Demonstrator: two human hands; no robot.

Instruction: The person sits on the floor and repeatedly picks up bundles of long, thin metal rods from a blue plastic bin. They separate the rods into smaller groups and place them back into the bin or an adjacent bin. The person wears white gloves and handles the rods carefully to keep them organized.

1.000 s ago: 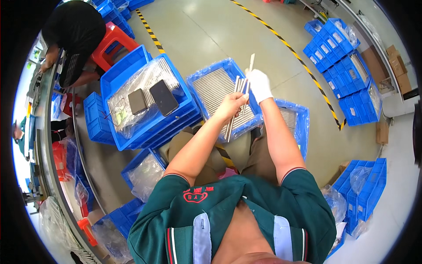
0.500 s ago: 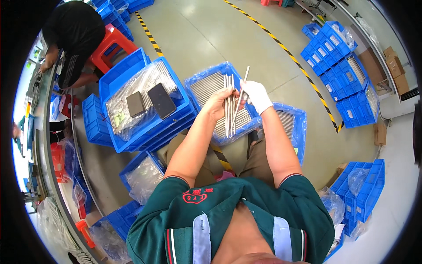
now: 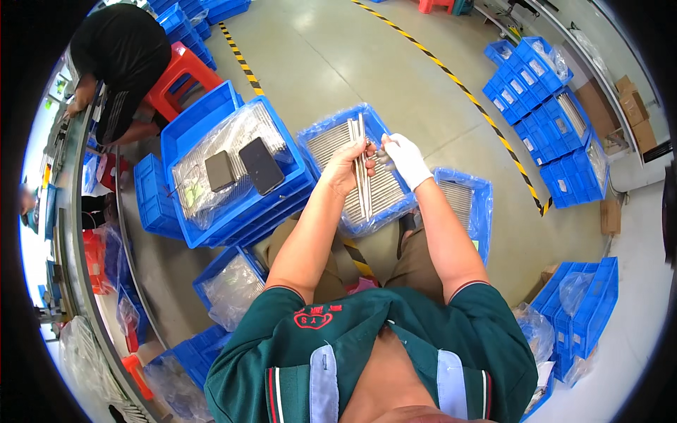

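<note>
A small bundle of slim metal rods (image 3: pixel 364 185) is gripped in my bare left hand (image 3: pixel 344 166), its fingers wrapped round the rods near their upper half. The rods stand nearly in line with my view, above a lined blue crate (image 3: pixel 303 134) filled with rows of similar rods (image 3: pixel 386 189). My right hand (image 3: pixel 407 161), in a white glove that leaves the fingertips bare, hovers just right of the bundle. Its fingers are slightly bent and apart, with no rod visible in them.
Another lined blue crate of rods (image 3: pixel 486 204) sits by my right knee. Left of me, stacked blue crates (image 3: pixel 247 229) carry bagged rods, a phone (image 3: pixel 261 166) and a dark flat box (image 3: pixel 219 170). A person (image 3: pixel 120 63) bends beside a red stool (image 3: pixel 185 74) at a bench.
A single rod that slanted in my right hand is no longer seen there. The right hand has come slightly lower, and the bundle in my left hand now sits closer together.
</note>
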